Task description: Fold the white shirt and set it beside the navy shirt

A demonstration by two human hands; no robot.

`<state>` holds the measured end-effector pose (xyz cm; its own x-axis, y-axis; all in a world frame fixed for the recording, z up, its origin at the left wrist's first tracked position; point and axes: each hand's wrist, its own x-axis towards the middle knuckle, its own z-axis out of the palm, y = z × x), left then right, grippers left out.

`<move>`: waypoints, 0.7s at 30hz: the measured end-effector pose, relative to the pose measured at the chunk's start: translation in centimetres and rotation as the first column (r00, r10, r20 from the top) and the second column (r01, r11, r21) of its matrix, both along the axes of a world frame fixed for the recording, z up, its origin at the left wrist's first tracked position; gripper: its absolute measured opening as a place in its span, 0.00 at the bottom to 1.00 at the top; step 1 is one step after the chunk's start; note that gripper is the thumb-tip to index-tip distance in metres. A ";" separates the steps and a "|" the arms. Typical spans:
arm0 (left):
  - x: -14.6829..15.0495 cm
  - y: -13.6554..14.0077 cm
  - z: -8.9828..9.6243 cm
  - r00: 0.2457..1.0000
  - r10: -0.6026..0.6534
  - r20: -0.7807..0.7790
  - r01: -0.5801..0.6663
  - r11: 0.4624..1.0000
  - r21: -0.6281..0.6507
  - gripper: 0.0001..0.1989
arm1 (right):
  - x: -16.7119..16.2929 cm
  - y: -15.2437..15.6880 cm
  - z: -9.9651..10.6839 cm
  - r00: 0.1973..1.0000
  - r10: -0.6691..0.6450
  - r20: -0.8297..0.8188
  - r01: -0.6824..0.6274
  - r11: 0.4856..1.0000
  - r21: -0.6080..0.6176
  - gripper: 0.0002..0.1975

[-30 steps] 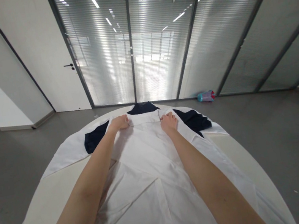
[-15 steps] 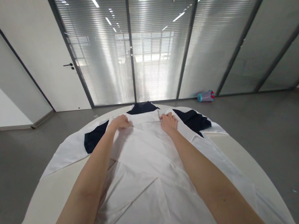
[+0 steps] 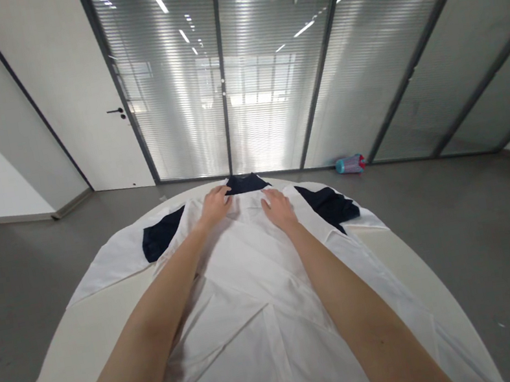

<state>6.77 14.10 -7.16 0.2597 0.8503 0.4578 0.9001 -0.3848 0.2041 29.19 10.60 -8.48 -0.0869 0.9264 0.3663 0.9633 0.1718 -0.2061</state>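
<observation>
A white button-up shirt (image 3: 246,252) lies spread over a round white table, its sleeves reaching out to both sides. Dark navy cloth (image 3: 248,183) shows beyond the shirt's far edge, and more of it shows at the left and right shoulders. My left hand (image 3: 216,207) rests on the far left part of the shirt, fingers stretched toward the navy cloth. Opposite it, my right hand (image 3: 280,207) lies on the shirt with its fingers apart. Neither hand grips the fabric. A folded flap of white cloth lies across the shirt's near left part.
The round table (image 3: 108,339) shows its bare top at the left. A blue and pink patterned object (image 3: 350,165) lies on the floor by the glass partition (image 3: 266,116). A white door (image 3: 71,98) stands at the back left.
Both hands have let go of the shirt's far edge and opened. They have moved inward, closer together, and lie on the fabric. The shirt stays nearly in place.
</observation>
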 end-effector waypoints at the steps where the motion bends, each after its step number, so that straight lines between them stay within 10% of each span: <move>1: 0.4 -0.1 -0.7 0.997 -0.074 -0.026 0.074 0.997 0.006 0.22 | -0.1 0.1 -0.2 0.998 0.046 0.046 -0.045 0.999 -0.031 0.25; 8: 0.6 0.1 -3.1 0.990 -0.027 -0.138 -0.013 0.959 -0.283 0.32 | -0.6 0.8 -0.9 0.982 0.128 0.140 -0.086 0.957 -0.276 0.32; 21: 0.7 0.0 -3.0 0.991 0.012 -0.132 -0.046 0.965 -0.260 0.35 | -0.4 0.5 -0.9 0.982 0.126 0.143 -0.099 0.978 -0.184 0.31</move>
